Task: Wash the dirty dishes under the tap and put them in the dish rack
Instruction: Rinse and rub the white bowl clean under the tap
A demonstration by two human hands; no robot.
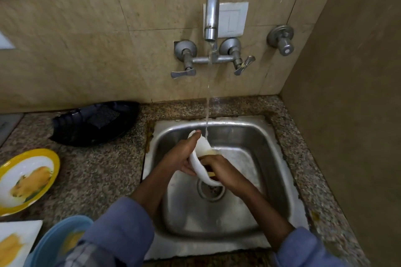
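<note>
Over the steel sink my left hand grips a white plate tilted on edge, thumb along its upper rim. My right hand rests on the plate's inner face, fingers curled against yellow-brown residue; I cannot tell whether it holds anything. Water runs from the tap in a thin stream onto the plate's top edge. On the counter at left lie dirty dishes: a yellow-rimmed plate with yellow smears, a blue bowl and a white square plate.
A black tray with a dark scrub pad sits behind the counter's left part. Tap handles jut from the tiled wall. A brown side wall closes the right. The drain lies under the plate. No dish rack is in view.
</note>
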